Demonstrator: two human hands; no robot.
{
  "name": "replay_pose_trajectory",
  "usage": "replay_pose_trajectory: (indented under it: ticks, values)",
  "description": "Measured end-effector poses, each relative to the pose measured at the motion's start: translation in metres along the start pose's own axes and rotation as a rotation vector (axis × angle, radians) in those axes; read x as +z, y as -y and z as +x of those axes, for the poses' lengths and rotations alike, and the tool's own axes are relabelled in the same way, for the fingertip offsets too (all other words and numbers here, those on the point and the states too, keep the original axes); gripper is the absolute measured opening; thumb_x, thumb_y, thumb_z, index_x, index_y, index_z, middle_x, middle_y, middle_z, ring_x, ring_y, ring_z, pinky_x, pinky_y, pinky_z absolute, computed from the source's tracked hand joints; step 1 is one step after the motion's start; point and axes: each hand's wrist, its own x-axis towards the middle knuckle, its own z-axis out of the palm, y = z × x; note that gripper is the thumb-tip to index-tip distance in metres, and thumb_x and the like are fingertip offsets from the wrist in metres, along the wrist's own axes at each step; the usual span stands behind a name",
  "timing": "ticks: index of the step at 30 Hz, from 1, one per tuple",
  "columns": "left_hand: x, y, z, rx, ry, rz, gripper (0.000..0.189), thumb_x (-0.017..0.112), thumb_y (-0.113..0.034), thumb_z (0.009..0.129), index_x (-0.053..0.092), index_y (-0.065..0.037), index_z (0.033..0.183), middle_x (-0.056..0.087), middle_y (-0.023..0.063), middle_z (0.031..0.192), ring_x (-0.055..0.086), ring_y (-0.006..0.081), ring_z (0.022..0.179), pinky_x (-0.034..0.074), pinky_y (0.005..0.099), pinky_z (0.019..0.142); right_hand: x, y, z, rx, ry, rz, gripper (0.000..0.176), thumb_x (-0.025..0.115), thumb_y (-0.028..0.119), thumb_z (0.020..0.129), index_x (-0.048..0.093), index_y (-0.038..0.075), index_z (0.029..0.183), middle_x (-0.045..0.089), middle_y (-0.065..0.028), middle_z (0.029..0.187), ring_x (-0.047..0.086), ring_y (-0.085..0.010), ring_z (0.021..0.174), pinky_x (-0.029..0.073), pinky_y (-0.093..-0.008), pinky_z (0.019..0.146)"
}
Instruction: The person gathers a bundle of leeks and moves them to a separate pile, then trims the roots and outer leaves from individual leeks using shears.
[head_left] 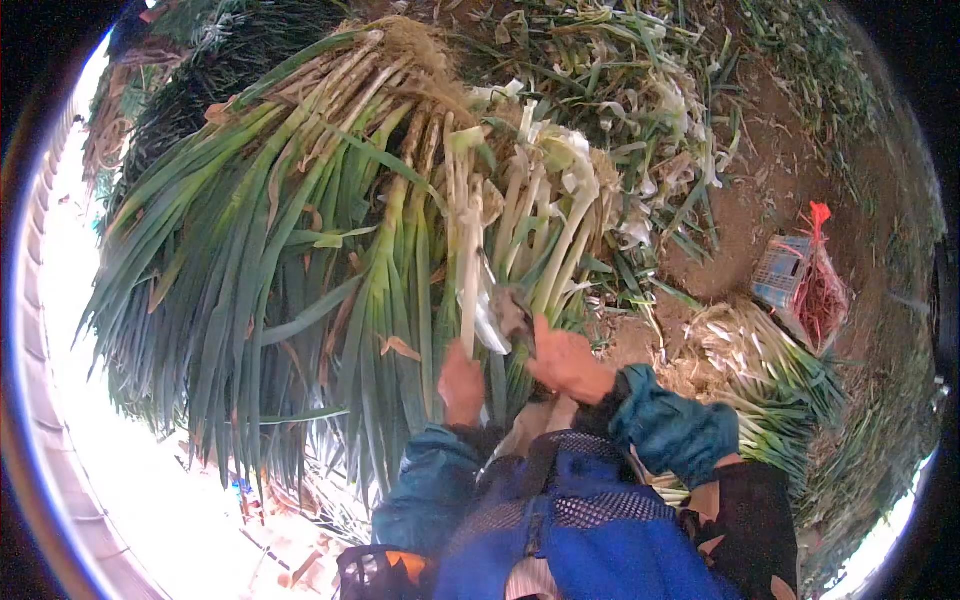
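My left hand (462, 384) is closed round the lower part of a long green onion (467, 270), whose white shaft points away from me. Close beside that shaft, my right hand (572, 364) has its fingers curled at a pale, shiny strip (484, 318) and a greyish piece (513, 312); I cannot tell which of these it grips. Ahead of both hands, several white-stemmed green onions (575, 215) lie with their tops toward me. To the left spreads a large pile of untrimmed green onions (300, 200) with brown roots at the far end.
Peeled leaves and scraps (650, 110) litter the ground ahead. On the right lies a bundle of cleaned green onions (765, 370), white ends away from me. Beyond it sits a red-tied bag (822, 285) on bare soil (760, 170). More dark green tops (210, 90) fill the far left.
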Motion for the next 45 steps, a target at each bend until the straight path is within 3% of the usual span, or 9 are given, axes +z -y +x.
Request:
replay_pose_trajectory:
  ticks: [3,17,24,26,30,36,38,41,45]
  values:
    - [0.004,0.003,0.000,-0.034,0.020,0.001,0.037,0.054,-0.014,0.078,0.046,-0.009,0.113,0.060,0.0223,0.095,0.057,0.0424,0.089,0.043,0.0517,0.076,0.006,-0.013,0.044,0.020,-0.168,0.023,0.039,0.055,0.018,0.072,0.039,-0.004,0.099,0.059,-0.0255,0.071,0.060,-0.0424,0.069,0.048,-0.0500,0.061]
    - [0.016,0.033,-0.008,0.129,-0.049,-0.131,0.035,0.057,-0.015,0.073,0.050,-0.007,0.107,0.060,0.0228,0.086,0.057,0.0424,0.082,0.043,0.0504,0.071,-0.017,-0.028,0.120,-0.011,-0.289,-0.100,0.031,0.053,0.015,0.073,0.043,-0.007,0.092,0.061,-0.0230,0.073,0.061,-0.0398,0.069,0.049,-0.0476,0.061]
    - [-0.054,-0.036,0.008,0.152,-0.028,-0.566,0.028,0.055,-0.010,0.071,0.057,-0.003,0.099,0.059,0.0216,0.083,0.057,0.0378,0.074,0.045,0.0410,0.067,-0.039,0.011,-0.010,-0.048,-0.107,0.057,0.053,0.061,0.027,0.074,0.036,-0.001,0.111,0.058,-0.0253,0.074,0.058,-0.0424,0.071,0.046,-0.0492,0.060]
    - [-0.062,-0.057,0.041,0.316,-0.069,-0.547,0.028,0.053,-0.008,0.073,0.054,-0.003,0.100,0.058,0.0195,0.080,0.056,0.0367,0.074,0.044,0.0422,0.066,-0.046,0.020,-0.037,0.041,-0.088,0.090,0.061,0.062,0.029,0.074,0.034,-0.002,0.119,0.058,-0.0259,0.076,0.058,-0.0427,0.072,0.046,-0.0491,0.061]
    - [-0.018,-0.072,0.077,0.394,-0.164,-0.258,0.030,0.050,-0.008,0.075,0.052,-0.005,0.104,0.058,0.0188,0.083,0.056,0.0383,0.079,0.045,0.0449,0.068,-0.042,0.012,-0.052,0.034,-0.083,-0.002,0.068,0.061,0.029,0.075,0.029,-0.004,0.126,0.058,-0.0272,0.081,0.058,-0.0423,0.074,0.046,-0.0479,0.062]
    - [0.057,-0.014,0.023,0.255,-0.077,-0.009,0.034,0.048,-0.008,0.076,0.050,-0.008,0.110,0.058,0.0198,0.090,0.055,0.0418,0.086,0.045,0.0493,0.071,-0.056,-0.038,0.014,0.116,-0.060,0.026,0.070,0.059,0.032,0.076,0.029,-0.009,0.125,0.058,-0.0264,0.082,0.059,-0.0414,0.076,0.047,-0.0452,0.065]
    - [0.063,-0.007,0.009,0.169,-0.057,-0.002,0.035,0.048,-0.008,0.076,0.049,-0.008,0.111,0.058,0.0200,0.091,0.055,0.0417,0.086,0.045,0.0501,0.071,-0.031,-0.067,0.045,0.194,-0.140,-0.101,0.069,0.057,0.033,0.076,0.030,-0.009,0.123,0.059,-0.0250,0.077,0.059,-0.0415,0.074,0.047,-0.0455,0.065]
    - [0.073,0.000,0.000,0.156,-0.083,-0.069,0.036,0.048,-0.008,0.076,0.048,-0.007,0.111,0.058,0.0205,0.092,0.055,0.0421,0.085,0.045,0.0513,0.071,-0.019,-0.064,0.031,-0.058,-0.278,-0.101,0.045,0.055,0.027,0.077,0.040,-0.005,0.103,0.059,-0.0264,0.073,0.060,-0.0417,0.069,0.048,-0.0495,0.060]
    - [0.086,0.009,-0.003,0.317,-0.098,-0.169,0.032,0.050,-0.010,0.077,0.049,-0.007,0.109,0.057,0.0210,0.089,0.055,0.0415,0.082,0.044,0.0515,0.072,-0.031,-0.070,0.050,0.125,-0.124,-0.154,0.048,0.057,0.026,0.075,0.040,-0.006,0.105,0.060,-0.0250,0.075,0.060,-0.0414,0.071,0.048,-0.0491,0.061]
